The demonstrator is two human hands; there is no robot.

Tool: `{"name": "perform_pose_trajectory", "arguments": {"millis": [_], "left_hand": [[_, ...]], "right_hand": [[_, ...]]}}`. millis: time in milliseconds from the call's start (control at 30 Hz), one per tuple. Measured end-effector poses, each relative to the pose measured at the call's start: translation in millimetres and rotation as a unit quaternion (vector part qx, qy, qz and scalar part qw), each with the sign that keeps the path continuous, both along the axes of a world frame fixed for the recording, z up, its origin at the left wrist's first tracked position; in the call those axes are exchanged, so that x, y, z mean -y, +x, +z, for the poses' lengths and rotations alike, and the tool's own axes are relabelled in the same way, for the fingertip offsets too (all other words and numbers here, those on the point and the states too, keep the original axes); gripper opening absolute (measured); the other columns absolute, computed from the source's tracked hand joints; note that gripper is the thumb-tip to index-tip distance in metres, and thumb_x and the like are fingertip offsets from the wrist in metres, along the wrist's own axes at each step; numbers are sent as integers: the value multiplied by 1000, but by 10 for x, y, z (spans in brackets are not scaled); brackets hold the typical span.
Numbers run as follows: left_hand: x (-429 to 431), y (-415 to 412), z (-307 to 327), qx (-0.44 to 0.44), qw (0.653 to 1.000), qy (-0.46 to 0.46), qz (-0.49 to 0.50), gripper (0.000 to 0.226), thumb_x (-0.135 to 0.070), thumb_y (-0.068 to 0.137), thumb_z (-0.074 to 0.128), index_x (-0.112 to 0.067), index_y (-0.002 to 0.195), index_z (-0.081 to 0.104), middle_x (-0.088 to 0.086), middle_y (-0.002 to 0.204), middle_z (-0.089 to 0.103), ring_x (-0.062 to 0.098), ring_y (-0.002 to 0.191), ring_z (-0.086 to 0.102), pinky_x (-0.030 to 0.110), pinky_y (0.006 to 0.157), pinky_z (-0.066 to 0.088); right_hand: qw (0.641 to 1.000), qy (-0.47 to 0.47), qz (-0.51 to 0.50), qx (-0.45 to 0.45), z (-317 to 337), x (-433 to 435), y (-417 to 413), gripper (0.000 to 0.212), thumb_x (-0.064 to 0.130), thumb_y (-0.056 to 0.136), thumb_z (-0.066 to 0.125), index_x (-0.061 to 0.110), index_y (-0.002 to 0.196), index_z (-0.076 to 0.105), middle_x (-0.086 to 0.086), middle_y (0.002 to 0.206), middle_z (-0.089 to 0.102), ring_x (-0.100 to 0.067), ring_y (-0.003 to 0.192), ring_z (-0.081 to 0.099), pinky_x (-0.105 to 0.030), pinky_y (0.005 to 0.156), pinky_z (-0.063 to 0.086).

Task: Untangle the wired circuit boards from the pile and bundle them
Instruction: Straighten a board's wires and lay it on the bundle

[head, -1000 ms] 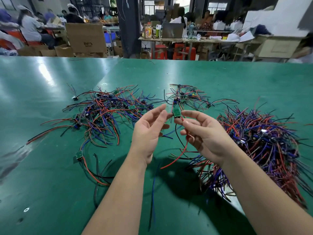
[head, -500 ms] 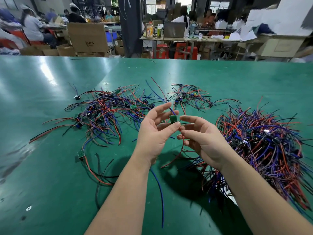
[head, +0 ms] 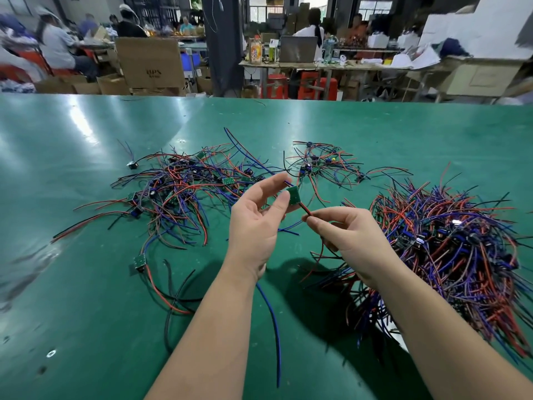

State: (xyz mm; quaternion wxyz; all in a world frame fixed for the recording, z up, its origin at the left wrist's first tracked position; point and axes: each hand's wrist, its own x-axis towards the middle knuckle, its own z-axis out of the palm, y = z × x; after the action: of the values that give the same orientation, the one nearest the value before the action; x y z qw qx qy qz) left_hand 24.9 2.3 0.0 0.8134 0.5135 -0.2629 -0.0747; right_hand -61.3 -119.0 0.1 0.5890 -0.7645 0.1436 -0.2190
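Observation:
My left hand (head: 259, 220) pinches a small green circuit board (head: 294, 195) between thumb and fingers, above the green table (head: 86, 313). Red and black wires run from the board to my right hand (head: 349, 241), which pinches them just to the board's right. A long blue wire (head: 274, 321) hangs below my left wrist toward me. A dense tangled pile of wired boards (head: 461, 249) lies to the right. A looser spread of wired boards (head: 184, 194) lies to the left.
A smaller cluster of wired boards (head: 320, 166) lies beyond my hands. A single board with red and black wires (head: 140, 262) lies near the front left. Past the table's far edge are cardboard boxes (head: 150, 64), worktables and seated people.
My hands have drawn apart: the right one slid along the red and black wires away from the board. The left hand has tilted the board up. The blue wire swung lower.

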Motion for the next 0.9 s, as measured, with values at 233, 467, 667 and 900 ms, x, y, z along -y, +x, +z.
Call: {"name": "perform_pose_trajectory", "arguments": {"millis": [233, 467, 667, 900], "left_hand": [[-18, -7, 34, -66, 997, -39, -21, 26, 1, 91, 56, -21, 103, 60, -3, 96, 71, 17, 83, 64, 20, 64, 50], [-116, -37, 165, -320, 888, -168, -284, 25, -18, 81, 55, -14, 105, 49, 6, 85, 68, 7, 54, 57, 22, 51, 53], [3, -284, 114, -318, 844, -46, -430, 31, -9, 82, 58, -7, 110, 46, 12, 94, 63, 7, 54, 54, 19, 50, 51], [87, -333, 161, -425, 783, -98, -443, 22, -6, 86, 51, 0, 107, 49, 14, 91, 63, 10, 49, 51, 22, 44, 49]], "right_hand": [[995, 71, 71, 9, 69, -59, -44, 9, 9, 86, 65, 14, 85, 73, -6, 68, 71, -8, 44, 47, -16, 44, 38], [968, 237, 55, 56, 156, -31, -78, 22, 23, 86, 57, 8, 89, 73, -3, 82, 68, -8, 53, 48, -16, 49, 38], [923, 339, 134, 126, 203, -8, -154, 24, 13, 78, 54, 12, 85, 77, -3, 87, 72, -9, 65, 65, -19, 59, 53], [925, 309, 188, 118, 242, 191, -271, 33, -8, 73, 57, 8, 96, 75, -12, 101, 72, -20, 86, 69, -26, 76, 55]]}}
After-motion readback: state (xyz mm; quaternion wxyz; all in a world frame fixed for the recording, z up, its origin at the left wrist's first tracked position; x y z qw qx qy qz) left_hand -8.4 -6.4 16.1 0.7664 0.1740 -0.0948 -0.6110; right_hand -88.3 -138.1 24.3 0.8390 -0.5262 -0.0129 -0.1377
